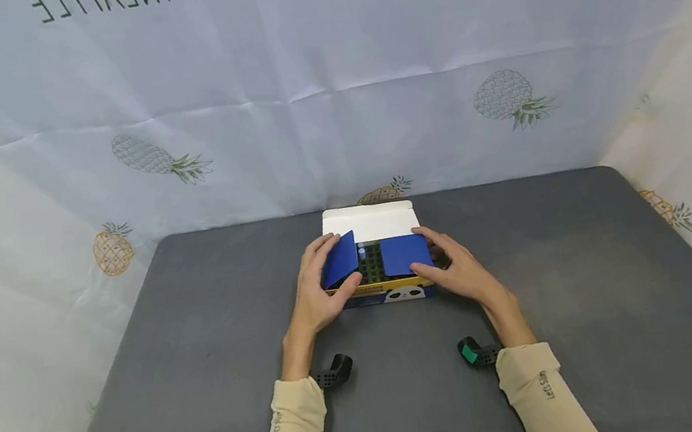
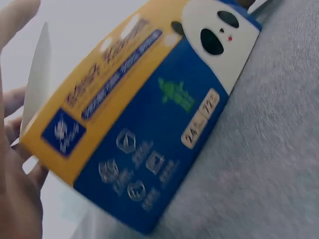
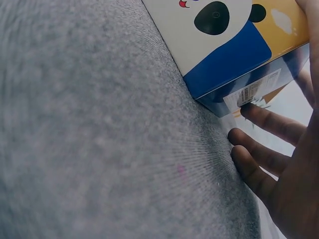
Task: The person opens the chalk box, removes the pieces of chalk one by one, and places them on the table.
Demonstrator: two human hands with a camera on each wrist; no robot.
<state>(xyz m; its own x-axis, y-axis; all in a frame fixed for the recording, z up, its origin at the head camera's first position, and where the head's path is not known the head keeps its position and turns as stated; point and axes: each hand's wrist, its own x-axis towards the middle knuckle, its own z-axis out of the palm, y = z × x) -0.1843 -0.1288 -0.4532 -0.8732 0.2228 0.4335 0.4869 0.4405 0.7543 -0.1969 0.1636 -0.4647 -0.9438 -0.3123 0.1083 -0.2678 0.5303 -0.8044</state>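
A blue, yellow and white carton (image 1: 385, 293) with a panda face sits on the table, its white lid (image 1: 369, 222) raised at the back. Between two blue side flaps shows a dark grid (image 1: 370, 263) of round spots with pale blue ones at the back; its kind is unclear. My left hand (image 1: 317, 292) spans the left end, fingertips at the upper edge of the tilted left flap (image 1: 341, 258), thumb by the front rim. My right hand (image 1: 459, 270) is at the other end, thumb and index finger touching the flatter right flap (image 1: 405, 255). Its other fingers (image 3: 269, 124) extend beside the barcoded end.
The carton stands near the back edge of the grey table (image 1: 409, 402). Behind it hangs a pale curtain (image 1: 333, 135) with pineapple prints, and similar cloth borders both sides. Black wrist devices (image 1: 335, 372) sit at both wrists, by the beige sleeves.
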